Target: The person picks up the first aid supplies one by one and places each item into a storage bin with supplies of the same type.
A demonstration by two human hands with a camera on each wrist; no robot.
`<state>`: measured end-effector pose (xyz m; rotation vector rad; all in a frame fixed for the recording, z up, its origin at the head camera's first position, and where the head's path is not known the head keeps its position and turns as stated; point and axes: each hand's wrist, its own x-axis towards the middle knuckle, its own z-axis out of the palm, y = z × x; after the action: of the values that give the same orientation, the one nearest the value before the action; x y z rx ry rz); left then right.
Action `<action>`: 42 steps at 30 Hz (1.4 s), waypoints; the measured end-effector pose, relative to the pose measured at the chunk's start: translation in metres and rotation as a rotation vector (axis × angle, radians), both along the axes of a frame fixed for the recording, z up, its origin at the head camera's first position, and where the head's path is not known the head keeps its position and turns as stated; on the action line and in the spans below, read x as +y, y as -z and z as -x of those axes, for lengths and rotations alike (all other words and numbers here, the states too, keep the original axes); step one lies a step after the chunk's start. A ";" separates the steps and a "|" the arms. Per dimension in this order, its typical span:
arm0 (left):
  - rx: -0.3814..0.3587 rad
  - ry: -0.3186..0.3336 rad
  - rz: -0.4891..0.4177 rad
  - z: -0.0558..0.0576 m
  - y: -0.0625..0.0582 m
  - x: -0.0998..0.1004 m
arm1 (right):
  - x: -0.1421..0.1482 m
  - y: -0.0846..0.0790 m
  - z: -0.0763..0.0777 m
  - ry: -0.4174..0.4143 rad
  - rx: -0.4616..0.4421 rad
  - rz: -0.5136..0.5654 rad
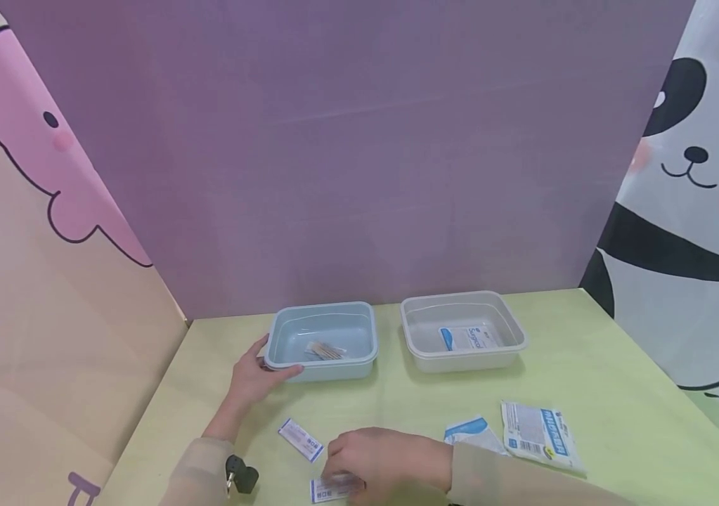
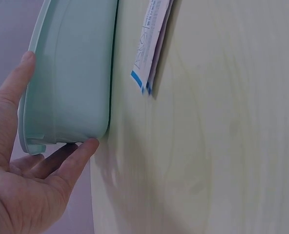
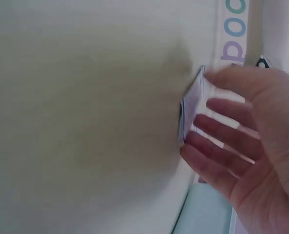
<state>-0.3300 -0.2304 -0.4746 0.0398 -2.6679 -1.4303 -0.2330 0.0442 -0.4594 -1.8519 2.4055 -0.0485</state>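
Observation:
My left hand (image 1: 254, 376) grips the front left corner of a light blue plastic basin (image 1: 322, 370), thumb along the rim and fingers against the side. Inside the basin lies a clear bag of thin wooden sticks (image 1: 326, 351). At the table's near edge, my right hand (image 1: 384, 457) pinches a small white packet with blue ends (image 1: 327, 490); the hand covers part of it. In the right wrist view, the packet (image 3: 192, 107) shows between thumb and fingertips. Another such packet (image 1: 301, 439) lies on the table between the hands.
A grey-white basin (image 1: 467, 362) stands at the back right, with a blue-and-white packet (image 1: 468, 338) inside. Closer, a folded blue-and-white packet (image 1: 476, 432) lies beside a larger white packet (image 1: 539, 436). A small black object (image 1: 242, 474) is by the left sleeve. A purple panel (image 1: 359, 154) rises behind.

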 end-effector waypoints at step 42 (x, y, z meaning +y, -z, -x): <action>0.007 -0.006 0.028 0.001 0.000 0.001 | 0.010 -0.040 0.031 0.221 -0.015 0.190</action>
<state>-0.3309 -0.2295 -0.4742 0.0398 -2.6795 -1.3887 -0.2643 0.0538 -0.4195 -1.6361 2.6657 -0.3179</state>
